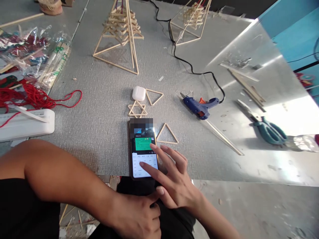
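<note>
One phone [143, 149] lies at the near edge of the table [104, 132], beside a wooden triangle [171, 133]. The right hand [176, 182] is spread and empty, index finger at the keyboard [136, 170]; the left hand [142, 215] is curled, contents unclear. Light single-finger taps, other fingertips lifted, should work best.

Green and white phone screen [144, 151], navy glue gun [195, 107], red yarn [32, 96], grey table [104, 99]
</note>
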Demonstrator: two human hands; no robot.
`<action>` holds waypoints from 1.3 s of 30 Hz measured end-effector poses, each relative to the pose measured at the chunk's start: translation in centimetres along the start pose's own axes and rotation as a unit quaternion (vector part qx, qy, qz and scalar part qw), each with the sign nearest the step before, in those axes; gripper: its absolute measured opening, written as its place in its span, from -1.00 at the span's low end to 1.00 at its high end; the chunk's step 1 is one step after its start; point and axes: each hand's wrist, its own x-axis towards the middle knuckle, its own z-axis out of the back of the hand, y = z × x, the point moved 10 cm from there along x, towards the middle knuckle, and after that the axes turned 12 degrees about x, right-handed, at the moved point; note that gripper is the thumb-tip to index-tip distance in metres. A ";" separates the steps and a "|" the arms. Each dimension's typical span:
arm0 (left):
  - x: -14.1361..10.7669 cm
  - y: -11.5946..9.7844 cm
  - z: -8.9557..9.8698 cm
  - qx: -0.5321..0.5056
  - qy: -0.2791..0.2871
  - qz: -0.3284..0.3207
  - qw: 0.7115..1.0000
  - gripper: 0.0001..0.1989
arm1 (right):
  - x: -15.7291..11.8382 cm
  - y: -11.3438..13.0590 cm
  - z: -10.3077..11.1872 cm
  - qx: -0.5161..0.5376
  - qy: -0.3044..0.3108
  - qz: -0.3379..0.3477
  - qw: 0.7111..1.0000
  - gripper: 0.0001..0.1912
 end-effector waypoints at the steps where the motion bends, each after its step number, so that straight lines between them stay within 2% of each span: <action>1: 0.0 -0.1 -0.1 -0.004 0.003 -0.002 1.000 -0.80 | 0.1 -0.1 -0.1 -0.001 0.004 -0.004 1.000 -0.40; 6: 0.0 -0.6 -0.3 -0.030 0.007 -0.011 0.999 -0.77 | 0.2 0.0 -0.3 0.006 0.020 -0.004 1.000 -0.40; 11: 0.1 -2.8 -2.0 -0.116 0.046 -0.080 0.989 -0.85 | 0.6 -0.3 -0.2 0.012 0.003 -0.034 0.999 -0.37; 14: 0.0 -3.6 -2.5 -0.143 0.062 -0.106 0.982 -0.66 | 0.9 -0.5 -0.5 0.011 0.007 -0.049 0.999 -0.36; 17: 0.1 -3.4 -2.2 -0.120 0.059 -0.091 0.987 -0.58 | 0.9 -0.6 -0.5 0.011 0.004 -0.051 0.999 -0.36; 23: 0.2 -3.1 -1.8 -0.109 0.087 -0.086 0.986 -0.41 | -0.7 -1.0 1.8 0.014 -0.095 -0.060 0.994 -0.41; 26: 0.2 -3.0 -1.7 -0.110 0.096 -0.090 0.985 -0.36 | -1.7 -1.4 2.4 -0.004 -0.117 -0.074 0.990 -0.41; 34: 0.1 -2.8 -1.0 -0.107 0.094 -0.094 0.985 -0.41 | -2.3 -1.5 2.4 -0.012 -0.132 -0.081 0.988 -0.41; 39: -0.1 -2.9 -0.9 -0.086 0.069 -0.088 0.990 -0.68 | -2.3 -1.5 2.3 -0.015 -0.128 -0.081 0.988 -0.40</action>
